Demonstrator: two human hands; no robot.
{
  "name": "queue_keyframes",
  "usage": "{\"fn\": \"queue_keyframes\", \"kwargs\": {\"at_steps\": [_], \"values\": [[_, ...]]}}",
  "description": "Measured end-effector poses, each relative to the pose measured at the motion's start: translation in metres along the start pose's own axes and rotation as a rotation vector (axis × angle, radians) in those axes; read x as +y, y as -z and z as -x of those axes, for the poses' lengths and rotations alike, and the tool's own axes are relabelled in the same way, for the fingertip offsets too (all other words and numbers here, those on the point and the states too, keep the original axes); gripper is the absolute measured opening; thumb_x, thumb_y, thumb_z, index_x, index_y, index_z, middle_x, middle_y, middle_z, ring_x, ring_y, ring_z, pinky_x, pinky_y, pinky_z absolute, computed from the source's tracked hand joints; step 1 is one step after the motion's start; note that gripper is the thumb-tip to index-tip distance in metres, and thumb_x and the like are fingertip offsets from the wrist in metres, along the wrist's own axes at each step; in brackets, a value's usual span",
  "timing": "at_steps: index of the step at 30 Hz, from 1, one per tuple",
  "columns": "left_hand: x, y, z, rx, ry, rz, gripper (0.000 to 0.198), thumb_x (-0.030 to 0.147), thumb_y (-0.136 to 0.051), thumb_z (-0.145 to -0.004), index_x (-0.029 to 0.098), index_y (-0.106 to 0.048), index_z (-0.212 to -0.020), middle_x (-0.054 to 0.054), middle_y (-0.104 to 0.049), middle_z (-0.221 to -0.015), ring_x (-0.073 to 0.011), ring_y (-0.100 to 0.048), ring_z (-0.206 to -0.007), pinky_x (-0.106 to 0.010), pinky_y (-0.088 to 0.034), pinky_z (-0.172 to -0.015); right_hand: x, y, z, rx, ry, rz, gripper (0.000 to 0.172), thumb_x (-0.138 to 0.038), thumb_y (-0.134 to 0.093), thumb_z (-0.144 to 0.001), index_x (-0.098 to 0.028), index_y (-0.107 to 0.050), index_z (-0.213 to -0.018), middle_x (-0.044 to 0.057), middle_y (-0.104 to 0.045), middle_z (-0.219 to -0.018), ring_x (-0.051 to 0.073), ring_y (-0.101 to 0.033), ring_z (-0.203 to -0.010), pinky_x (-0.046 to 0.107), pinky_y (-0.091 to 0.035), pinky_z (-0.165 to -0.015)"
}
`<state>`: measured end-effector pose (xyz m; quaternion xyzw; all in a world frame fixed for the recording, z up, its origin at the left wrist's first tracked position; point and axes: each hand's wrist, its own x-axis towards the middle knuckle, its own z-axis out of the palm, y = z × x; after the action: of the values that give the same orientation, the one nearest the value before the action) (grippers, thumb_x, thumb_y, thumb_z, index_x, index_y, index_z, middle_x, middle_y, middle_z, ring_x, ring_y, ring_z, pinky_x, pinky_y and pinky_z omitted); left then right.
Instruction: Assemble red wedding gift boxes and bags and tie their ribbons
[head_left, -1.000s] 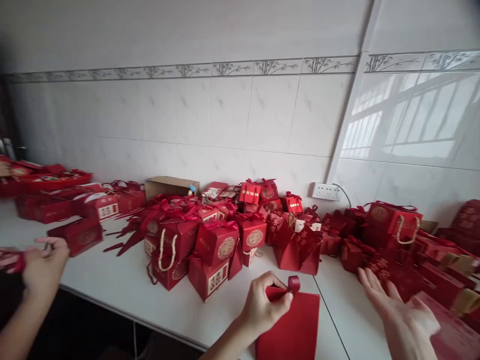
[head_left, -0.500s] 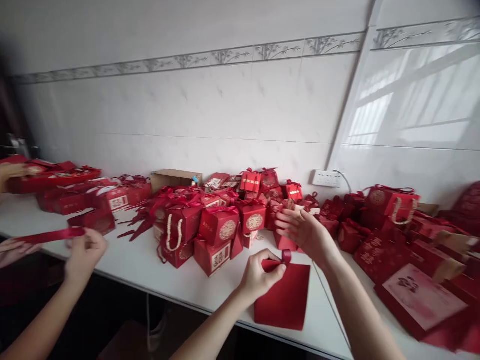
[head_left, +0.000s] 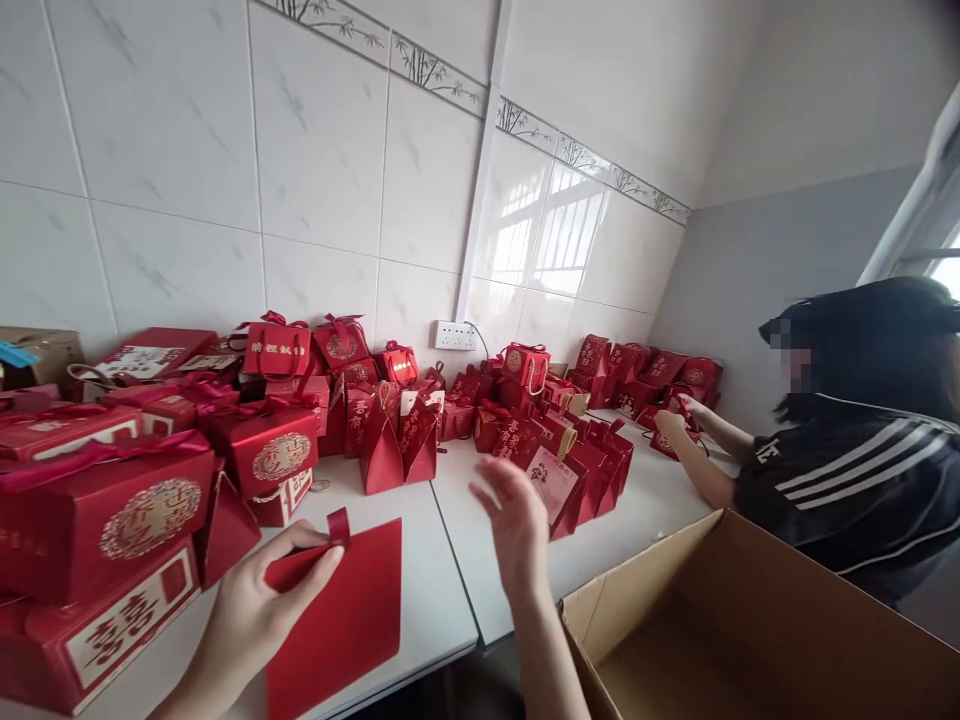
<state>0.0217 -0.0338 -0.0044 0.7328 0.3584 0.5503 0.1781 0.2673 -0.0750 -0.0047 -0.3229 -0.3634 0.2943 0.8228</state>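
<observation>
My left hand pinches the top edge of a plain red box, which is near the front edge of the white table. A short loop of dark red ribbon sticks up beside my thumb. To the right, my right hand is raised with its fingers apart and nothing in it. Behind it stand red bags, one with a pink printed panel. Two upright red boxes stand behind the plain one.
Stacked red gift boxes fill the table's left side. An open cardboard box is at the lower right. Beyond it a person in a dark striped top handles a red box. A power strip hangs on the wall.
The view has swung to the right, bringing the cardboard box and the person in striped top into sight. My left hand still pinches the red box; my right hand remains raised and open.
</observation>
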Motion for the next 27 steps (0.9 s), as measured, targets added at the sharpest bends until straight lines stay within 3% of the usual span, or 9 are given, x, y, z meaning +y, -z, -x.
{"fn": "queue_keyframes", "kwargs": {"at_steps": [3, 5, 7, 12, 17, 20, 24, 27], "values": [[0.006, -0.002, 0.001, 0.036, 0.010, -0.002, 0.023, 0.042, -0.066, -0.072, 0.021, -0.066, -0.064, 0.002, -0.069, -0.061, -0.0160, -0.068, -0.058, -0.018, -0.054, -0.056, 0.015, -0.026, 0.032, -0.387, 0.149, 0.458, 0.022, -0.033, -0.059, -0.088, -0.020, -0.069, -0.102, 0.012, -0.064, -0.121, 0.025, -0.059, -0.115, 0.041, -0.047, -0.099], [0.008, -0.005, 0.003, 0.038, 0.017, 0.033, 0.019, 0.036, -0.066, -0.073, 0.019, -0.065, -0.064, 0.000, -0.070, -0.062, -0.0170, -0.068, -0.061, -0.021, -0.056, -0.061, 0.018, -0.037, 0.046, -0.524, 0.285, 0.589, 0.024, -0.027, -0.059, -0.089, -0.021, -0.064, -0.112, 0.012, -0.062, -0.122, 0.023, -0.058, -0.115, 0.039, -0.047, -0.099], [0.008, -0.007, 0.004, 0.008, 0.018, 0.100, 0.015, 0.030, -0.064, -0.075, 0.018, -0.064, -0.066, -0.001, -0.070, -0.063, -0.0167, -0.067, -0.063, -0.023, -0.056, -0.063, 0.020, -0.045, 0.050, -0.586, 0.342, 0.620, 0.019, -0.023, -0.055, -0.091, -0.022, -0.062, -0.108, 0.010, -0.065, -0.110, 0.021, -0.062, -0.105, 0.036, -0.050, -0.092], [0.005, -0.008, 0.008, -0.040, 0.035, 0.183, 0.013, 0.025, -0.063, -0.079, 0.017, -0.067, -0.071, -0.001, -0.071, -0.069, -0.0146, -0.066, -0.067, -0.023, -0.055, -0.066, 0.024, -0.054, 0.048, -0.563, 0.365, 0.674, 0.004, -0.021, -0.054, -0.091, -0.021, -0.058, -0.090, 0.003, -0.063, -0.083, 0.016, -0.061, -0.076, 0.029, -0.050, -0.070], [0.005, -0.006, 0.007, -0.059, 0.051, 0.195, 0.007, 0.020, -0.066, -0.077, 0.017, -0.071, -0.073, -0.001, -0.072, -0.071, -0.0146, -0.068, -0.068, -0.022, -0.054, -0.065, 0.016, -0.067, 0.040, -0.600, 0.389, 0.654, 0.010, -0.028, -0.063, -0.088, -0.022, -0.060, -0.095, 0.003, -0.066, -0.090, 0.017, -0.062, -0.083, 0.031, -0.051, -0.078], [0.004, -0.007, 0.006, -0.059, 0.038, 0.203, 0.007, 0.017, -0.066, -0.077, 0.017, -0.072, -0.075, 0.000, -0.072, -0.070, -0.0138, -0.068, -0.067, -0.021, -0.054, -0.064, 0.014, -0.075, 0.033, -0.649, 0.266, 0.548, 0.008, -0.029, -0.063, -0.088, -0.021, -0.062, -0.090, 0.001, -0.068, -0.085, 0.015, -0.064, -0.077, 0.028, -0.053, -0.073], [0.002, -0.008, 0.007, -0.034, 0.024, 0.193, 0.007, 0.018, -0.066, -0.077, 0.018, -0.072, -0.073, 0.000, -0.072, -0.069, -0.0131, -0.067, -0.064, -0.020, -0.054, -0.061, 0.023, -0.081, 0.032, -0.568, 0.098, 0.409, 0.020, -0.036, -0.065, -0.087, -0.020, -0.059, -0.077, -0.002, -0.064, -0.070, 0.011, -0.059, -0.060, 0.022, -0.048, -0.054], [0.001, -0.008, 0.008, -0.033, 0.031, 0.179, 0.008, 0.019, -0.065, -0.077, 0.018, -0.073, -0.075, -0.001, -0.073, -0.070, -0.0140, -0.068, -0.065, -0.021, -0.055, -0.061, 0.030, -0.078, 0.034, -0.517, 0.052, 0.344, 0.022, -0.040, -0.066, -0.086, -0.020, -0.059, -0.079, -0.001, -0.066, -0.071, 0.012, -0.060, -0.060, 0.023, -0.049, -0.055]]}}
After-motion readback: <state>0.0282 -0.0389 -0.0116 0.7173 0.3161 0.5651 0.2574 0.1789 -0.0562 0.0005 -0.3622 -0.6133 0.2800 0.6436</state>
